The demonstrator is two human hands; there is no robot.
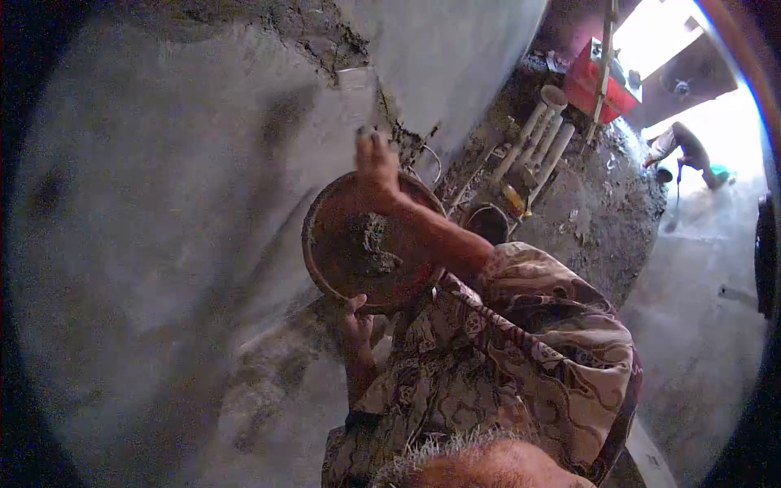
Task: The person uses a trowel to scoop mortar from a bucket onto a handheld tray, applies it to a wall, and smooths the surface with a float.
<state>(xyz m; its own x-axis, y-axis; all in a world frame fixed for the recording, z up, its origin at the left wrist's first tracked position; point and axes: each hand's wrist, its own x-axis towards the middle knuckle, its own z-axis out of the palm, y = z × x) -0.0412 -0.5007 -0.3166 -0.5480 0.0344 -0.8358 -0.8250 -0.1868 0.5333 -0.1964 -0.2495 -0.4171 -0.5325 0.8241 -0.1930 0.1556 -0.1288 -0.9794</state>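
My left hand point(356, 319) grips the near rim of a round, shallow pan point(321, 268), its thumb over the edge. A small heap of wet grey mortar point(374, 240) sits in the middle of the pan. Across the pan reaches my right arm, and my right hand point(377, 163) is closed just past its far rim, close to the grey wall. Beyond the fingers, against the wall, shows a pale, straight-edged flat blade, which looks like a trowel point(356, 85); its handle is hidden in the hand.
Rough broken plaster point(325, 37) and a crack with a loose wire point(435, 163) mark the wall. Several pipes point(537, 146) lie on the rubble-strewn floor beside a bucket point(486, 221). Farther off are a red box point(598, 85), a pole point(604, 73) and another person bending point(691, 150).
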